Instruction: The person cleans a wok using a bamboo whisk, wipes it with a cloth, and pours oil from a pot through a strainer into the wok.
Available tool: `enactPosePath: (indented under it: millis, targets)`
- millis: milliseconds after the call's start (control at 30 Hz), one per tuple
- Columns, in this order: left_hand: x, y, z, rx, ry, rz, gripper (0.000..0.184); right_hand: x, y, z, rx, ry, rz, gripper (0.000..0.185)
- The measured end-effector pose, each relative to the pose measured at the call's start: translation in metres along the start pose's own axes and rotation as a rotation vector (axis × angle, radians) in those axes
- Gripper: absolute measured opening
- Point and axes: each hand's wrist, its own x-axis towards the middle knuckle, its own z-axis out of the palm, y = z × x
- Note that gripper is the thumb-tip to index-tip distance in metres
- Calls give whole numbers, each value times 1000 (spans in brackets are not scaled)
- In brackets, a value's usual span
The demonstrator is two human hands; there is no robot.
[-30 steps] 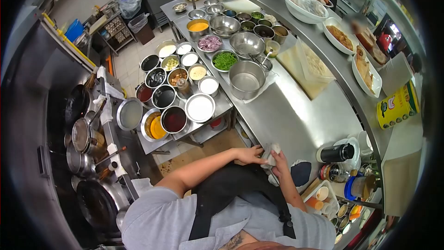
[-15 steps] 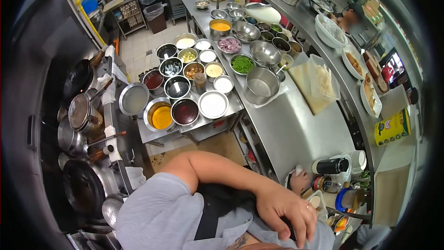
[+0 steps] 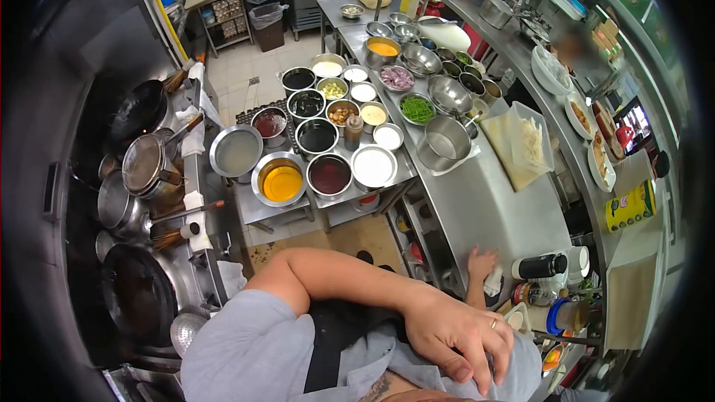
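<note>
Across the chest, over the right side of a light grey short-sleeved cloth shirt [image 3: 246, 350], a bare left hand [image 3: 458, 335] with a ring, fingers loosely bent and slightly apart; impossible to tell about any pinch of fabric underneath. Above the near end of a long brushed-steel counter [image 3: 491, 205], a bare right hand [image 3: 483, 260] with fingers spread wide and nothing visible between them. Just by its wrist, a crumpled white cloth [image 3: 493, 281], impossible to tell whether held or lying loose. Near that hand, a black cylindrical flask [image 3: 538, 266], apparently within easy reach. To the left, a tight cluster of round steel pots [image 3: 317, 135], probably so grouped for quick access from the counter. Under a deep round steel pot [image 3: 445, 143], a white sheet [image 3: 469, 156], likely against drips.
</note>
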Motion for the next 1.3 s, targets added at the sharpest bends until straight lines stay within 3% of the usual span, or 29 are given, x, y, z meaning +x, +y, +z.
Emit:
enactPosePath:
  millis: [167,233,333,567,1133,1300]
  targets:
    - [-20,43,19,52,6,-112,48,-10,-42,45,294,-144,-195,56]
    - [-29,58,28,67,88,-121,49,-18,-47,50,152,34,-143,55]
    - [-37,65,41,66,137,-118,50,-23,-51,55,59,131,-149,52]
    - [-41,69,44,50,117,-156,49,-21,-53,60,63,192,-156,52]
    - [-41,71,39,130,84,18,51,-27,-54,55,40,224,-195,48]
    - [-58,89,41,88,94,64,50,-24,-60,56,-41,85,-149,48]
